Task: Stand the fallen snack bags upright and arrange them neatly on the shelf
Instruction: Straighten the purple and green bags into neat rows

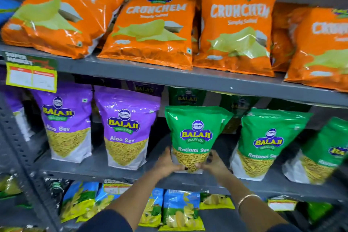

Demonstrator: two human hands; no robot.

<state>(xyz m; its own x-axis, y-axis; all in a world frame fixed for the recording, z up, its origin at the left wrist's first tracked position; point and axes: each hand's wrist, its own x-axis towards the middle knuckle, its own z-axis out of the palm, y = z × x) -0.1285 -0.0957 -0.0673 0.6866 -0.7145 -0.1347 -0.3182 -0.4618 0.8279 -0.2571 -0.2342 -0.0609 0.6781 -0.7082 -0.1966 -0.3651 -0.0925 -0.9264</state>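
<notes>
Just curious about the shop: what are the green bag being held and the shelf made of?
Green bag: looks like thin plastic film, slightly glossy, with a clear window showing yellow strands; it creases softly. Shelf: probably painted metal, matte grey, judging by its thin flat edge and a punched upright at left.

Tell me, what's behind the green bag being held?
Behind the held Ratlami Sev bag, another green bag stands further back, top showing; its lower part is hidden.
</notes>
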